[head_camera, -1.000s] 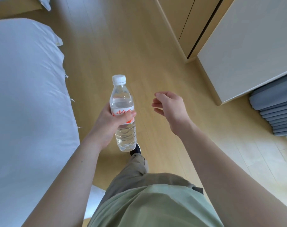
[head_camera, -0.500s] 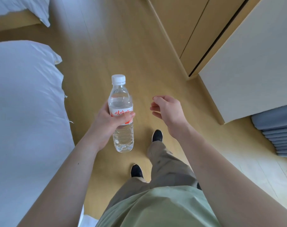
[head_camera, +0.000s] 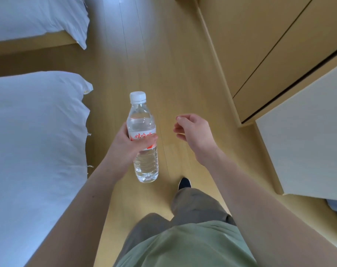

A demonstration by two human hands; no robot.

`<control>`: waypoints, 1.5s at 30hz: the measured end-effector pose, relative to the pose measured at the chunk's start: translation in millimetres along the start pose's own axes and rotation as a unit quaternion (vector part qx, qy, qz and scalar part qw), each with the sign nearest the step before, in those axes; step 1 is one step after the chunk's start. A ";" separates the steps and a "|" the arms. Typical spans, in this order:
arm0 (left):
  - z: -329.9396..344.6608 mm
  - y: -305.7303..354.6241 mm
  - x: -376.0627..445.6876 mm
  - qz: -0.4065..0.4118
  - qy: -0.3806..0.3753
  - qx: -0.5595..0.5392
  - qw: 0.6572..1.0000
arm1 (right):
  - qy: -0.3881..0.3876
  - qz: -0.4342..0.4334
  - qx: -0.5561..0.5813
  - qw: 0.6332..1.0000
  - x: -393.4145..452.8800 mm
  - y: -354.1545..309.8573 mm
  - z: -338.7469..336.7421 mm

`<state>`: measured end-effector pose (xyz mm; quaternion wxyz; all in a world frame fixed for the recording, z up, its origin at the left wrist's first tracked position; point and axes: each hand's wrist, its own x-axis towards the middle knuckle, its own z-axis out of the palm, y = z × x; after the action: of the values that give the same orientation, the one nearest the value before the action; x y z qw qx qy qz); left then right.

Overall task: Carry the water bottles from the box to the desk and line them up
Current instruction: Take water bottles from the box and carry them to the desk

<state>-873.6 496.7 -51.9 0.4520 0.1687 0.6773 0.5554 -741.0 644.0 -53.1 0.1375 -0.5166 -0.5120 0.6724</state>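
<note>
1. The left hand (head_camera: 128, 146) grasps the bottle (head_camera: 143, 139) upright at frame centre, above the floor (head_camera: 163, 54).
2. The right hand (head_camera: 195, 132), just right of it, hangs loosely curled, holding nothing.

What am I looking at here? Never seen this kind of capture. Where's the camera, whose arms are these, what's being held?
There is no machine: a person does the job with bare hands. The single camera sits on their head and looks forward and down, so the two arms enter from the bottom of the picture.

The left hand grips a clear water bottle around its red-and-white label, roughly upright, white cap on top. The right hand holds nothing; its fingers hang loosely curled.

Below are the person's green shirt, grey trousers and one dark shoe on a light wooden floor. A bed with white bedding lies to the left, light wooden cabinets to the right, and a pale flat panel at the right edge. Neither the box nor any other bottle is in view.
</note>
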 end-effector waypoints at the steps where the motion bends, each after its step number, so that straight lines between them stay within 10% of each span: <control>1: 4.5 5.7 11.2 0.001 0.002 0.002 1.000 | -0.001 -0.003 -0.003 1.000 11.8 -9.4 -2.0; 45: -120.5 244.7 521.6 0.001 -0.010 -0.022 1.000 | 0.011 -0.024 0.023 0.999 464.8 -332.1 160.2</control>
<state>-1315.7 885.3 -55.1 0.4618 0.1647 0.6606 0.5685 -1188.2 1033.7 -44.0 0.1712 -0.5083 -0.5070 0.6747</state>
